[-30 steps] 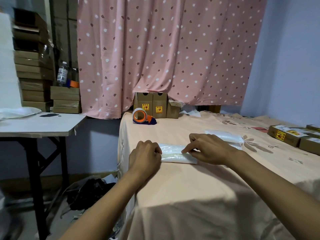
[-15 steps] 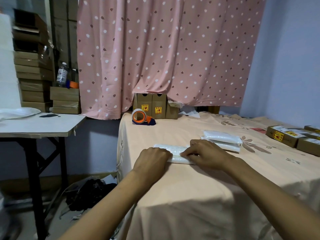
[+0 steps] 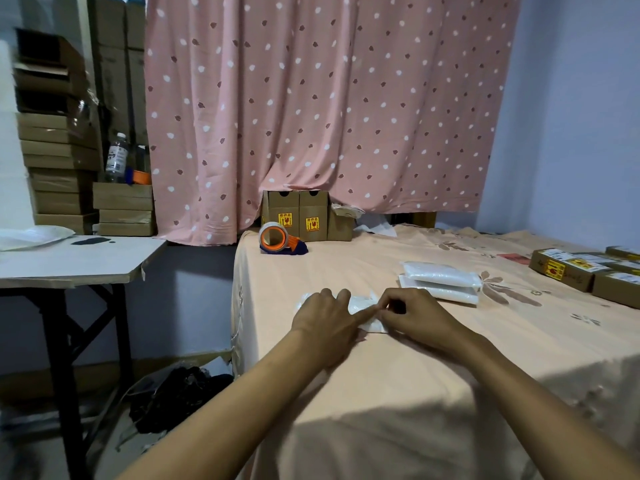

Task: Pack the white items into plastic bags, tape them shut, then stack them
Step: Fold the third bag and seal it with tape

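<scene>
Right now my left hand (image 3: 325,320) lies flat-fingered on the bagged white item (image 3: 358,303), pressing it down, forefinger stretched toward my right hand (image 3: 412,315). That one is curled, pinching the bag's near right edge. The item sits under and between both hands, near the stack of sealed packs (image 3: 440,280), to its left and closer to me. The tape dispenser (image 3: 280,239) rests well left of that stack, farther from me.

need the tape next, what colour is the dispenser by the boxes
The tape dispenser is orange and dark blue, best seen in the head view.
</scene>
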